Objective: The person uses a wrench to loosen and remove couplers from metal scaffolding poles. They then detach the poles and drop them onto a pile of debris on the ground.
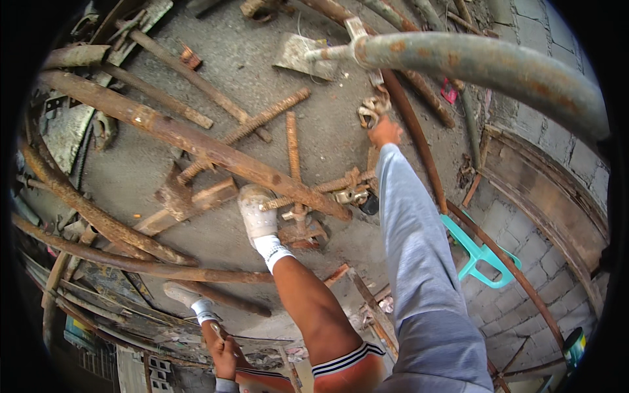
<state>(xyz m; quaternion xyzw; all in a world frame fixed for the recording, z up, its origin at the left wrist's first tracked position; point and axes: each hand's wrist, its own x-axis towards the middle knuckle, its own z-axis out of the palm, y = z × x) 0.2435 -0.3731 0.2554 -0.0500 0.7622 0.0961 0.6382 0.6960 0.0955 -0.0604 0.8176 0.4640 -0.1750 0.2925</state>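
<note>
- Nearest the body, the left hand (225, 357) is low down, by the left leg. Its fingers are curled tight around a thin metal tool (216, 329). I can't tell what kind.
- A bit farther out, the right shoe (255, 216) stands on the ground. It is a pale clog with holes. A rusty base jack (300, 226) is just beside it.
- To the right of the jack is a shiny pipe clamp (352, 196).
- Farther still, the right arm reaches out long in a grey sleeve (419, 242). At its end, the right hand (385, 133) has its fingers bent in. I can't tell if they pinch anything.
- A rusty pipe clamp (374, 108) is right by those fingertips, just past them and a little left. Its long way seems to run away from the hand, with the far end leaning right. The right hand is much nearer to it; the left is well apart.
- Just right of that hand, a brown pipe (419, 141) runs nearly the same way.
- Past the clamp, up and left, a flat metal plate (293, 56) is on the ground.
</note>
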